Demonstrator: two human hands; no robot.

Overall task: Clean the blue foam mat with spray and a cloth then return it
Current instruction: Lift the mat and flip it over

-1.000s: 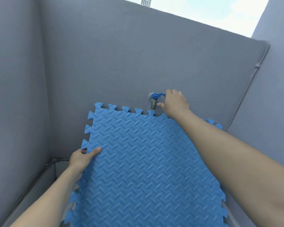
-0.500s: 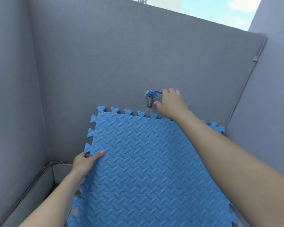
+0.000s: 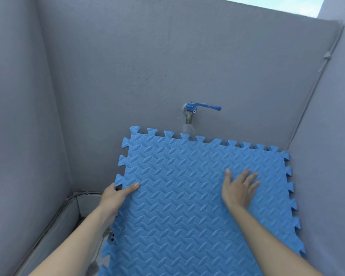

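A blue foam mat with a leaf-pattern surface and jigsaw edges leans tilted toward the grey back wall, its top edge just under a wall tap. Water runs from the tap's brass spout onto the mat's top edge. My left hand grips the mat's left edge, thumb on the front face. My right hand lies flat on the mat's upper right area with its fingers spread. No spray bottle or cloth is in view.
Grey walls close in on the left, back and right. The tap's blue lever points right. A cable runs down the right corner. A low ledge runs along the left wall's foot.
My right hand left the tap lever and came down flat onto the mat. Water now falls from the spout. My left hand still holds the left edge.
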